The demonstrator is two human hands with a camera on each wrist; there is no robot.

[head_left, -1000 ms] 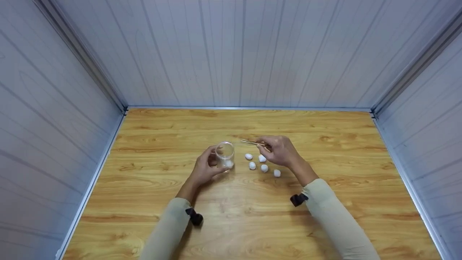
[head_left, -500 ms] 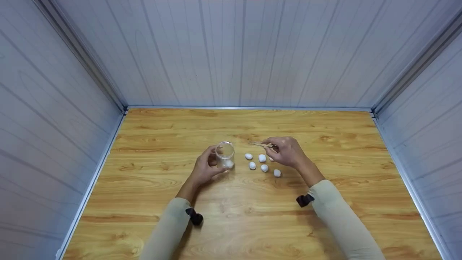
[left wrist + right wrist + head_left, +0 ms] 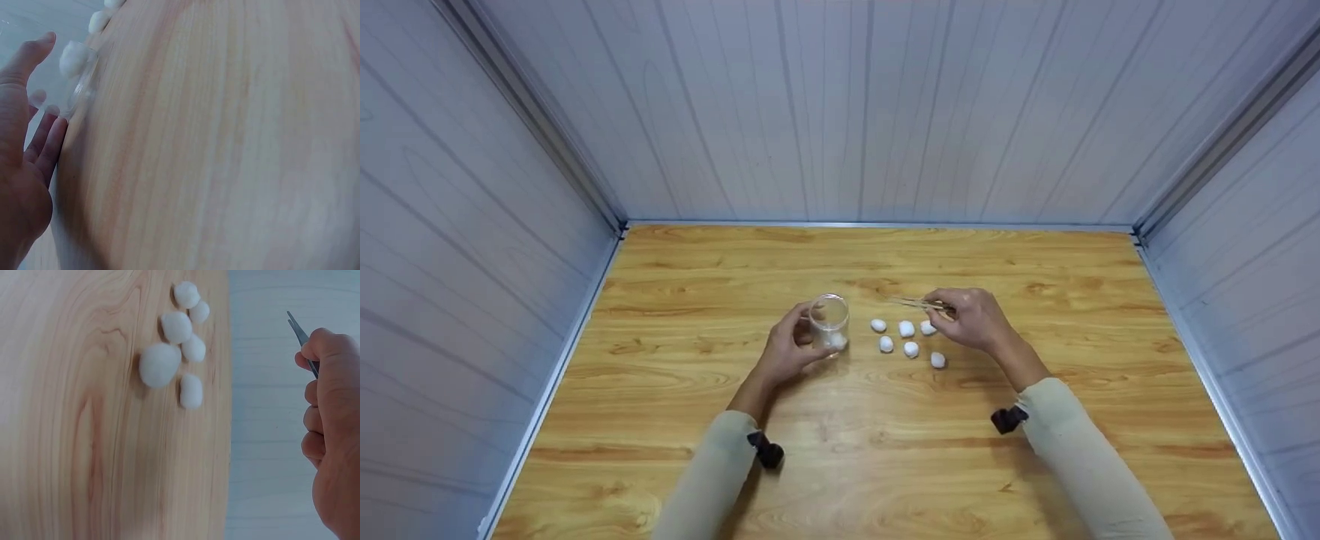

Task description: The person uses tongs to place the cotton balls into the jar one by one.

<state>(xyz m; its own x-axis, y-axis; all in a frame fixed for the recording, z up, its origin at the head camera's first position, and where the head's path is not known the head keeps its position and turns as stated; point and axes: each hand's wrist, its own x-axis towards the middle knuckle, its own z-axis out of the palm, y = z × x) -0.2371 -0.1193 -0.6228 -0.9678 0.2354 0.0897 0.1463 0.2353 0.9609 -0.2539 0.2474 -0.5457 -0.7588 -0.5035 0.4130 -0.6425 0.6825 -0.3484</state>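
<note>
Wide room on the tabletop (image 3: pixel 877 450)
Beside six white balls (image 3: pixel 911 349), a clear cup (image 3: pixel 830 321) is gripped by the left hand (image 3: pixel 785 350). Tweezers (image 3: pixel 912 303) are pinched by the right hand (image 3: pixel 976 320). Behind, room is seen up to the back edge (image 3: pixel 877 224).

A person's left hand (image 3: pixel 785 352) holds an upright clear cup (image 3: pixel 829 321) with a white clump (image 3: pixel 838 341) inside at a wood-grain table (image 3: pixel 840 450), while the right hand (image 3: pixel 976 321) pinches slim tweezers (image 3: pixel 913 302) pointing toward the cup. Six small white balls (image 3: pixel 907 328) lie near one another to the cup's right. A black device (image 3: pixel 769 453) sits by each pale sleeve's (image 3: pixel 705 472) cuff, and streaked walls (image 3: pixel 870 112) rise around the table.
</note>
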